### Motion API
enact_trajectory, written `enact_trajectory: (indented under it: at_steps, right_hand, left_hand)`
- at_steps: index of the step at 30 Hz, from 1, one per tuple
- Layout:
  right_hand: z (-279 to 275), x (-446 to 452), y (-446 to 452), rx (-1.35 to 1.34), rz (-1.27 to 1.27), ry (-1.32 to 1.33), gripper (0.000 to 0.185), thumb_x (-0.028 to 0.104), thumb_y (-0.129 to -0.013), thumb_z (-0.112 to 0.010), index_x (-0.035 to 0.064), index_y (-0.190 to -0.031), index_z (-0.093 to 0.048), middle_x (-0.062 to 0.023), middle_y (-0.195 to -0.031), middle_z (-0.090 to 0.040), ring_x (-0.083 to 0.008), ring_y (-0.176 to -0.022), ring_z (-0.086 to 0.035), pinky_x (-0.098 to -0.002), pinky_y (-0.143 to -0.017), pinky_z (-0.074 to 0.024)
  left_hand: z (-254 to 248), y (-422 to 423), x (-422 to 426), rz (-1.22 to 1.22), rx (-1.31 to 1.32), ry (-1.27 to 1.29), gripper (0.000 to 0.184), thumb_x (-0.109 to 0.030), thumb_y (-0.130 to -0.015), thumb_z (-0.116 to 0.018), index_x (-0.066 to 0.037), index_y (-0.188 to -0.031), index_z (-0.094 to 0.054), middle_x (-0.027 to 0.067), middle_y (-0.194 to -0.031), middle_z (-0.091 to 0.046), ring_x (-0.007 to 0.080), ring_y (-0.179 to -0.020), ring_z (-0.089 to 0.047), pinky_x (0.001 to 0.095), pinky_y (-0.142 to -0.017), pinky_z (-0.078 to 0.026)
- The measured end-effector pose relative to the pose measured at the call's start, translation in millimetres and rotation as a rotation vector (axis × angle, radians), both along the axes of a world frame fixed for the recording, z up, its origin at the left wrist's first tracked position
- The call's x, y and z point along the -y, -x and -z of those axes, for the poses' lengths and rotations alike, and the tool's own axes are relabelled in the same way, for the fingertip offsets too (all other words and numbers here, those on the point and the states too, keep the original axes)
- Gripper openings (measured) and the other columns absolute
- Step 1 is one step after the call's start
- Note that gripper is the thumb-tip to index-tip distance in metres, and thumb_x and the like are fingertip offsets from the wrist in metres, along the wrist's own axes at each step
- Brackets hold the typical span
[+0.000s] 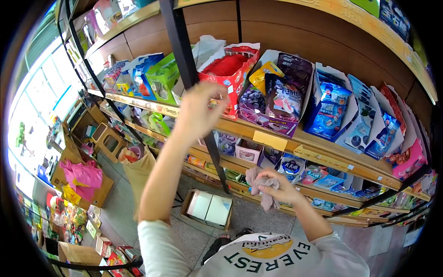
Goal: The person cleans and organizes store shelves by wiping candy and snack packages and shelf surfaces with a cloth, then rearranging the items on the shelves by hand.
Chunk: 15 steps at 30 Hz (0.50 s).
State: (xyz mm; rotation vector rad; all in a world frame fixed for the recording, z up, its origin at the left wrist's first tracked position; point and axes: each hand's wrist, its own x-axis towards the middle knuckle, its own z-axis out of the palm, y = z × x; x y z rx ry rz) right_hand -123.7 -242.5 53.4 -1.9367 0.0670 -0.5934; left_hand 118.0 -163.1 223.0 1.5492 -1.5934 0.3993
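My right hand [281,185] grips a crumpled greyish-pink cloth [266,188], held low in front of the lower shelves. My left hand [203,110] is raised before the main shelf, near a black upright post [181,44] and a red display box [231,76] of red packets. Its fingers look bent but are smeared by motion, and I cannot tell whether it touches the box. Right of that box stands a purple box [267,121] with grape pictures and dark candy bags [284,99]. Farther right is a box of blue candy packets [327,108].
A green box [162,79] stands left of the post. Lower shelves hold several more candy boxes. On the floor are an open carton [208,207] with white boxes and a brown stool [109,141]. A pink plastic bag [80,177] lies to the left.
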Motion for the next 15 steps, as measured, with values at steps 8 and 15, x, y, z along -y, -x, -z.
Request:
enact_trajectory:
  at_steps: [8, 15]
  right_hand:
    - [51, -7, 39, -0.187, 0.082, -0.25, 0.03, 0.016, -0.077, -0.063, 0.0039, -0.103, -0.052, -0.004, -0.097, -0.055, -0.0127, -0.09, -0.05, -0.0257, -0.078, -0.0407]
    - [63, -7, 41, -0.183, 0.226, -0.452, 0.025, 0.014, -0.079, -0.06, 0.0036, -0.1, -0.051, -0.0001, -0.088, -0.053, -0.0086, -0.081, -0.049, -0.0214, -0.07, -0.0398]
  left_hand:
    - [-88, -41, 90, -0.332, 0.734, -0.688, 0.014, -0.019, -0.06, -0.063, -0.005, -0.064, -0.063, 0.0166, -0.071, -0.061, 0.0302, -0.066, -0.06, 0.0386, -0.06, -0.047]
    - [-92, -35, 103, -0.536, 0.723, -0.945, 0.02, -0.019, -0.062, -0.067, -0.002, -0.07, -0.066, 0.0156, -0.071, -0.063, 0.0265, -0.066, -0.062, 0.0348, -0.058, -0.05]
